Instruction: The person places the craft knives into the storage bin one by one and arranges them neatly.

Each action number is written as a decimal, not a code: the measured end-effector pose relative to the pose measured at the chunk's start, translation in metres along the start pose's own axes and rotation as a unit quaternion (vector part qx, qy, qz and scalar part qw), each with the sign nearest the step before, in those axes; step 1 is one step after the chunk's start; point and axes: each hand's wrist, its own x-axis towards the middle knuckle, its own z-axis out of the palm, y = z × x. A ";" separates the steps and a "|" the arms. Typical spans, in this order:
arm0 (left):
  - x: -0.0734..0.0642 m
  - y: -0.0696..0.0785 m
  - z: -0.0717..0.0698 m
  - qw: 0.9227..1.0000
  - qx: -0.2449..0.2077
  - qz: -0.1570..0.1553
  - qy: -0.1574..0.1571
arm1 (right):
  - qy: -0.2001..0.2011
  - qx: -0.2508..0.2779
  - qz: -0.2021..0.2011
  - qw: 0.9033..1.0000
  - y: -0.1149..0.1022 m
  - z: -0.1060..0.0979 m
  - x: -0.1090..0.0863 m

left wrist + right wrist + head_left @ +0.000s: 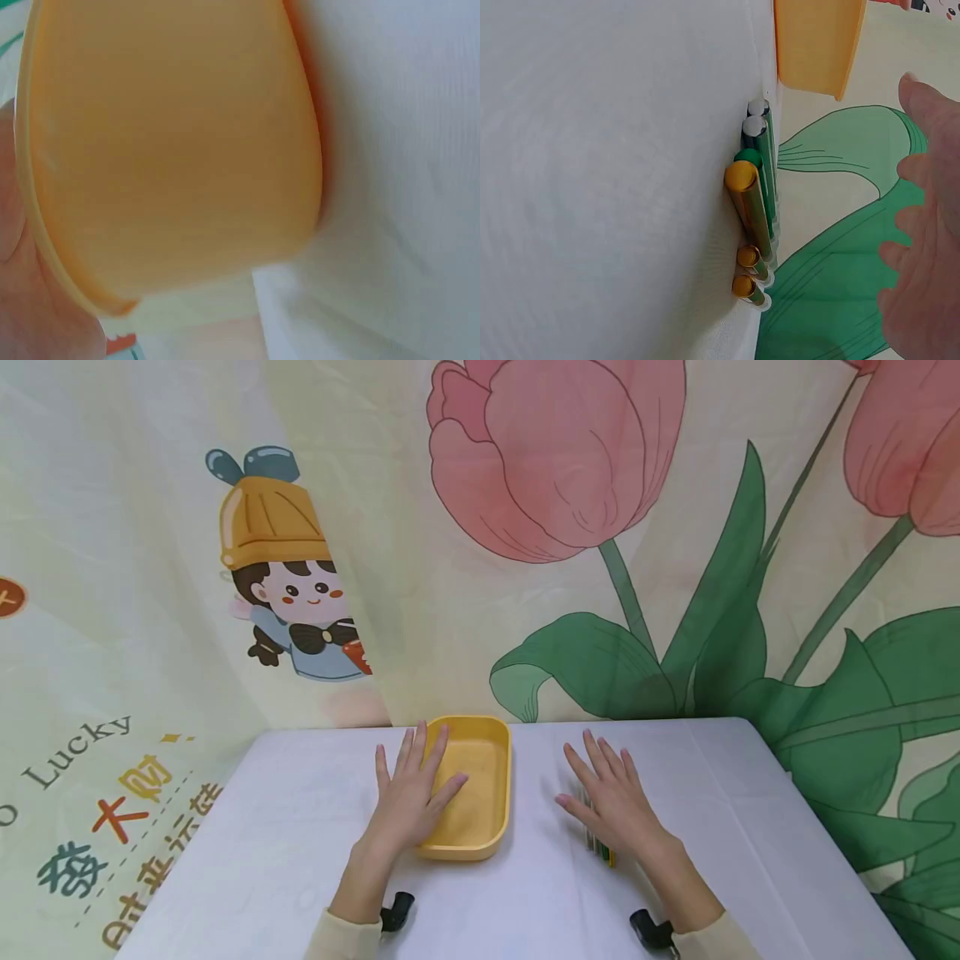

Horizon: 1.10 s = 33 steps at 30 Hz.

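Sleeves [343, 937] lay nearest, arms reaching over the table [540, 902]. The left hand [408, 797] spread its fingers above the tray's [480, 793] left side; contact could not be told. The right hand [618, 806], fingers spread and empty, hung over tubes [748, 199] lying right of the tray, probably arranged for one hand each.
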 end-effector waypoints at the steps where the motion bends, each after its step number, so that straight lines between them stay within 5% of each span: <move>1: 0.001 -0.004 -0.001 1.000 -0.007 -0.004 0.001 | 0.000 0.003 0.001 1.000 0.000 0.000 0.000; 7: 0.005 -0.027 -0.005 0.996 -0.088 -0.030 0.003 | -0.002 0.026 0.008 1.000 0.003 0.001 0.002; 13: 0.007 -0.049 -0.001 0.982 -0.185 -0.047 -0.007 | -0.004 0.041 0.004 0.999 0.007 0.000 0.001; 16: 0.006 -0.057 0.003 0.964 -0.257 -0.063 -0.026 | -0.003 0.055 0.002 0.998 0.007 -0.001 0.001; 20: 0.006 -0.063 0.010 0.925 -0.367 -0.089 -0.052 | -0.001 0.071 -0.002 0.997 0.009 -0.001 0.001; 23: 0.008 -0.066 0.017 0.905 -0.409 -0.101 -0.060 | 0.008 0.074 -0.005 0.997 0.011 -0.001 0.001; 33: 0.011 -0.069 0.024 0.897 -0.421 -0.118 -0.067 | -0.026 0.068 0.049 0.996 0.009 0.002 0.004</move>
